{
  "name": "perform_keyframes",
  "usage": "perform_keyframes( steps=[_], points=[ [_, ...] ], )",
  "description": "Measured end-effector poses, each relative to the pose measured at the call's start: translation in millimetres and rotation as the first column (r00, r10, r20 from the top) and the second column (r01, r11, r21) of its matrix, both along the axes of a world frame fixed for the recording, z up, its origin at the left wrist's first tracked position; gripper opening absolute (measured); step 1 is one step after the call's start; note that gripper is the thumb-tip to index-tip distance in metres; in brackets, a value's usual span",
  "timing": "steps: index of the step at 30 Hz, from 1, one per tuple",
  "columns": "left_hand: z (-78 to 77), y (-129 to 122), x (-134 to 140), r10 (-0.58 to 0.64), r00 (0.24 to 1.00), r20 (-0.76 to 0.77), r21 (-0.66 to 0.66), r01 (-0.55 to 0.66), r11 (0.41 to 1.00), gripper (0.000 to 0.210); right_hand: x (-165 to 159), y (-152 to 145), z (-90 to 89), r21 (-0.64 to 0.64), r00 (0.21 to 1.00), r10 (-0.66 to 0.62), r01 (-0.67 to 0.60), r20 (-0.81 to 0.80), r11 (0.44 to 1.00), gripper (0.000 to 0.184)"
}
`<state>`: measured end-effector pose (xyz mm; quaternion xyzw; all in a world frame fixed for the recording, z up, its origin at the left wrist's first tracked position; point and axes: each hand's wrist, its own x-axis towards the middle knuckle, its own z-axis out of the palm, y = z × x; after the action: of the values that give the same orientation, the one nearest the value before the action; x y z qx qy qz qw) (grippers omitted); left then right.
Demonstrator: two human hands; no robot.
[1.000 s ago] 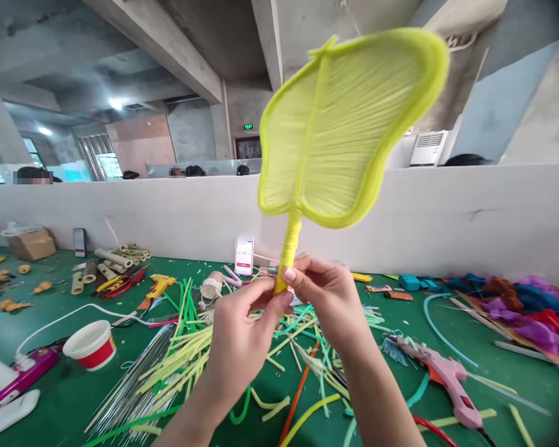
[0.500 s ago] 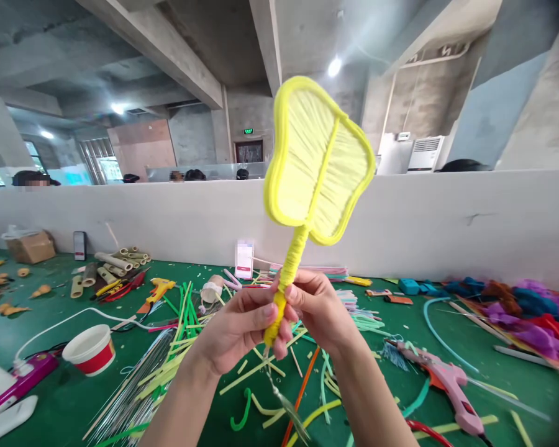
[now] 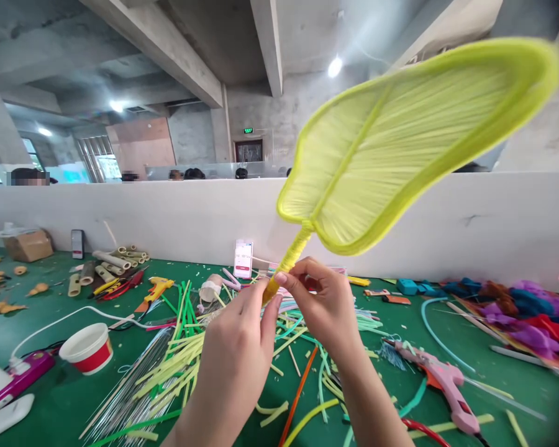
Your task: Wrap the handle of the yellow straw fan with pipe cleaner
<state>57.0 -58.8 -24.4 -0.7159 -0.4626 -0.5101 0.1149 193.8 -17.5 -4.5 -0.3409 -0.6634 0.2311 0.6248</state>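
Note:
A yellow hand fan with a fuzzy rim, a central rib and a thread-like translucent web is held up in front of me. Its blade tilts to the upper right, and the far end is slightly blurred. My left hand is closed around the lower end of the wrapped handle, with its back turned toward me and some fingers hidden. Just above it, my right hand pinches the handle between thumb and fingers. The tassel is out of sight behind my left hand and arm.
Green and yellow pipe cleaners and metal wires litter the green table. A pink glue gun lies right, a yellow one left. There are also a paper cup, power strip, phone and white partition.
The fan has swung right and turned, its blade now larger and nearer the camera. My left hand has rolled over so its back shows. The tassel has gone from view.

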Motion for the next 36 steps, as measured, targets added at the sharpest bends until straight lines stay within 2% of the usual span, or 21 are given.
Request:
perform_keyframes(
  steps=[3, 5, 6, 8, 10, 12, 15, 18, 20, 22, 24, 25, 26, 28, 30, 31, 33, 34, 35, 36],
  points=[
    [4.0, -1.1, -2.7, -0.06, 0.994, 0.087, -0.065, 0.066, 0.996, 0.024, -0.3, -3.1, 1.3, -0.007, 1.0, -0.01, 0.01, 0.003, 1.0, 0.023],
    [7.8, 1.4, -6.2, -0.171, 0.958, 0.23, -0.194, 0.217, 0.957, 0.023, -1.5, -4.5, 2.1, -0.045, 0.999, 0.029, -0.031, -0.036, 0.999, 0.02],
    [9.6, 3.0, -8.4, -0.234, 0.914, 0.331, -0.267, 0.328, 0.906, 0.024, -2.1, -5.0, 2.5, -0.069, 0.995, 0.065, -0.07, -0.071, 0.995, 0.018],
    [12.5, 5.9, -13.2, -0.324, 0.771, 0.548, -0.345, 0.561, 0.752, 0.027, -2.9, -5.2, 3.2, -0.109, 0.973, 0.165, -0.183, -0.159, 0.977, 0.018],
    [14.0, 8.2, -17.4, -0.366, 0.594, 0.717, -0.317, 0.745, 0.588, 0.027, -2.9, -3.8, 2.9, -0.131, 0.934, 0.267, -0.303, -0.237, 0.944, 0.02],
    [13.9, 10.3, -20.2, -0.39, 0.428, 0.815, -0.241, 0.863, 0.443, 0.024, -2.7, -0.3, 0.7, -0.151, 0.886, 0.347, -0.406, -0.308, 0.902, 0.022],
    [12.0, 14.3, -21.7, -0.402, 0.251, 0.881, -0.135, 0.946, 0.295, 0.02, -3.9, 6.7, -5.2, -0.194, 0.769, 0.457, -0.582, -0.448, 0.79, 0.025],
    [8.5, 19.5, -21.5, -0.415, 0.154, 0.897, -0.072, 0.976, 0.205, 0.017, -7.7, 9.9, -9.9, -0.212, 0.633, 0.54, -0.735, -0.556, 0.644, 0.027],
    [4.9, 23.4, -21.1, -0.421, 0.085, 0.903, -0.03, 0.99, 0.136, 0.015, -10.5, 8.1, -10.1, -0.224, 0.583, 0.57, -0.786, -0.58, 0.576, 0.028],
    [0.5, 27.3, -20.8, -0.412, 0.013, 0.911, 0.012, 0.998, 0.058, 0.017, -12.2, 4.3, -8.2, -0.236, 0.573, 0.578, -0.798, -0.581, 0.555, 0.032],
    [-3.3, 30.6, -20.8, -0.39, -0.041, 0.92, 0.04, 0.999, -0.012, 0.02, -12.1, 0.4, -5.3, -0.239, 0.597, 0.566, -0.778, -0.569, 0.581, 0.031],
    [-4.5, 31.8, -20.9, -0.371, -0.049, 0.927, 0.043, 0.999, -0.025, 0.022, -11.4, -0.9, -3.9, -0.238, 0.613, 0.556, -0.763, -0.561, 0.601, 0.03],
    [-5.0, 32.6, -21.1, -0.35, -0.041, 0.936, 0.037, 0.999, -0.018, 0.023, -10.4, -1.6, -2.8, -0.235, 0.627, 0.55, -0.75, -0.552, 0.619, 0.028],
    [-3.5, 32.9, -21.7, -0.307, 0.029, 0.951, -0.011, 0.998, 0.06, 0.023, -7.7, -0.2, -2.0, -0.23, 0.656, 0.546, -0.724, -0.521, 0.651, 0.028],
    [0.5, 32.0, -21.9, -0.28, 0.155, 0.947, -0.1, 0.974, 0.202, 0.024, -5.3, 4.9, -3.5, -0.234, 0.729, 0.514, -0.653, -0.452, 0.72, 0.03],
    [2.8, 31.5, -21.6, -0.28, 0.231, 0.932, -0.149, 0.946, 0.288, 0.026, -4.5, 8.3, -5.1, -0.24, 0.791, 0.468, -0.58, -0.393, 0.779, 0.032],
    [6.3, 31.3, -20.5, -0.278, 0.387, 0.879, -0.225, 0.852, 0.473, 0.033, -4.6, 15.8, -9.2, -0.236, 0.92, 0.313, -0.367, -0.237, 0.9, 0.032],
    [7.0, 32.1, -20.0, -0.271, 0.443, 0.855, -0.24, 0.8, 0.55, 0.036, -5.6, 19.0, -11.4, -0.221, 0.959, 0.234, -0.266, -0.161, 0.938, 0.03],
    [7.0, 33.4, -19.7, -0.26, 0.476, 0.84, -0.245, 0.76, 0.602, 0.037, -6.9, 21.6, -13.4, -0.201, 0.979, 0.177, -0.193, -0.098, 0.96, 0.028],
    [6.1, 35.4, -19.8, -0.25, 0.486, 0.837, -0.242, 0.74, 0.628, 0.037, -8.6, 23.5, -15.1, -0.183, 0.988, 0.143, -0.15, -0.05, 0.972, 0.025]
  ],
)
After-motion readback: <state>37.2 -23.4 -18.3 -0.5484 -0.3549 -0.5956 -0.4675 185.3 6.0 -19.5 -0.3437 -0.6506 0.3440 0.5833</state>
